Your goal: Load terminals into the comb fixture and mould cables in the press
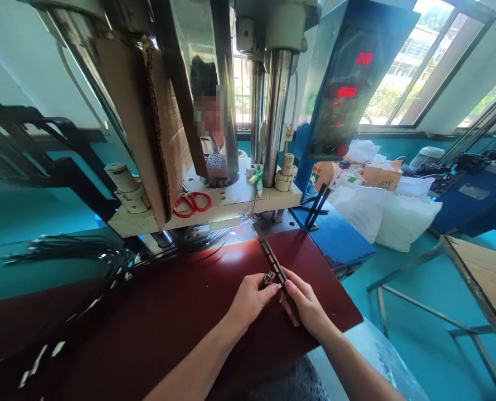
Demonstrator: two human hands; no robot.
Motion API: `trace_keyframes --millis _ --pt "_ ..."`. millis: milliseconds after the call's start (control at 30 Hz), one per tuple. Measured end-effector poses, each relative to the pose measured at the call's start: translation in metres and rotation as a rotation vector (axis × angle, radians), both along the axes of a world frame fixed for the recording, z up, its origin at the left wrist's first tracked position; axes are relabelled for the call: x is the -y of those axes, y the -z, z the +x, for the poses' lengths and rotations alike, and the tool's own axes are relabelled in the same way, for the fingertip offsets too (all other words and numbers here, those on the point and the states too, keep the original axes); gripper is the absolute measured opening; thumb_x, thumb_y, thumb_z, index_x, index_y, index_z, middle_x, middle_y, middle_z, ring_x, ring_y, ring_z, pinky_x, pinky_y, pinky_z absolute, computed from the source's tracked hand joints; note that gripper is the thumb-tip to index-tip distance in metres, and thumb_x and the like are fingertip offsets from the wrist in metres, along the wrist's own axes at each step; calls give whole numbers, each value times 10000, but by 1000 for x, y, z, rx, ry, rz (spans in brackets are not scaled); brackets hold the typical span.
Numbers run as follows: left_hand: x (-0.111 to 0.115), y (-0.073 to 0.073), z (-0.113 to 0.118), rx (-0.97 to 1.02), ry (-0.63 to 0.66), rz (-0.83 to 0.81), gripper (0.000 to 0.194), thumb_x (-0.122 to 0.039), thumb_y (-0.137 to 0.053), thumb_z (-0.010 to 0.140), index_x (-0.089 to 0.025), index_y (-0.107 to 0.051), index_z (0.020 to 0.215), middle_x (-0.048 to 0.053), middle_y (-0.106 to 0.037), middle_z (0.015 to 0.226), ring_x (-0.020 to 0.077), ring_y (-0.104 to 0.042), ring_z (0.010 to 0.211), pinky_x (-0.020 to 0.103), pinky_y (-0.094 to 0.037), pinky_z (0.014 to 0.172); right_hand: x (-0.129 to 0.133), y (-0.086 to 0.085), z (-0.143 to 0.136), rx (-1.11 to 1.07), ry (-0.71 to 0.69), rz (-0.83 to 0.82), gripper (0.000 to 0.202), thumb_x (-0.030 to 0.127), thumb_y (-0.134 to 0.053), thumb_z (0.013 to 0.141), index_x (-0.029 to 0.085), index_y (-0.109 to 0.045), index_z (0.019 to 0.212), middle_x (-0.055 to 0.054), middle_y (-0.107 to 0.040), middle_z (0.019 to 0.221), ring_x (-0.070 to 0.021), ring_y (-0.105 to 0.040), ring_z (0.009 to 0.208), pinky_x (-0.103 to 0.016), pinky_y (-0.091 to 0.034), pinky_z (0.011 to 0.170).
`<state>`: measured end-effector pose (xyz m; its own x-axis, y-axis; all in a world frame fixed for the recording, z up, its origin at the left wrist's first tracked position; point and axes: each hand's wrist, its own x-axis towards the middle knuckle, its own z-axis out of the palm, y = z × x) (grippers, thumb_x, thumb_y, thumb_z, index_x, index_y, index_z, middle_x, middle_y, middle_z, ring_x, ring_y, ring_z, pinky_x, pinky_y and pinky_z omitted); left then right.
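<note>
My left hand [250,301] and my right hand [306,303] meet over a long narrow dark metal strip [273,262] lying on the dark red work surface [181,312]. The right hand grips the strip's near end. The left hand's fingertips pinch a small shiny metal piece [268,278] against the strip's left side. The strip's far end points toward the press base.
A press machine with steel columns [278,111] and a white plate [227,203] stands ahead, red scissors [191,203] on it. Black cords [84,256] are piled at left. A control panel [348,83] shows red digits. White bags [382,214] lie at right. A person sits behind the machine.
</note>
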<state>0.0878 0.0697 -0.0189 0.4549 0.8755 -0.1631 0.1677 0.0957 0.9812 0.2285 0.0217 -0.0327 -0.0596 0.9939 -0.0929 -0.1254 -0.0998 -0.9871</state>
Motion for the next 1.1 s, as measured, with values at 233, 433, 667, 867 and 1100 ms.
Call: trace_keyframes --millis 233,433,667,867,1100 --pt "-2 4 3 -23 -2 13 218 -338 -538 693 -142 -501 603 -50 -385 518 78 -291 491 213 -217 468 -1 -1 -2 29 6 7 559 472 -432 850 139 -373 1295 92 -412 426 -41 -307 281 -129 -237 254" --pt "0 -1 -1 -2 12 20 254 -357 -527 727 -150 -475 590 -47 -420 490 77 -325 463 212 -237 463 -2 2 -6 106 -9 61 542 453 -411 870 145 -350 1312 99 -387 428 -41 -308 297 -123 -246 264" --pt "-4 -10 -8 72 -66 -158 366 -514 -475 736 -151 -512 751 -62 -381 495 73 -293 404 201 -193 373 0 -2 -3 -11 35 24 516 439 -434 858 131 -396 1271 83 -434 448 -38 -311 277 -133 -233 255" --pt "-2 -16 -5 93 3 -157 350 -471 -583 672 -155 -451 599 -67 -358 468 49 -254 401 204 -158 389 0 -5 0 -18 0 -7 546 457 -455 843 136 -394 1280 87 -427 428 -42 -321 281 -131 -244 258" --pt "-7 -11 -5 83 49 -165 352 -472 -593 659 -149 -470 590 -77 -314 438 44 -210 399 221 -137 418 -1 -8 3 -1 -34 -17 543 477 -470 832 159 -420 1270 62 -485 498 -38 -340 296 -138 -255 268"
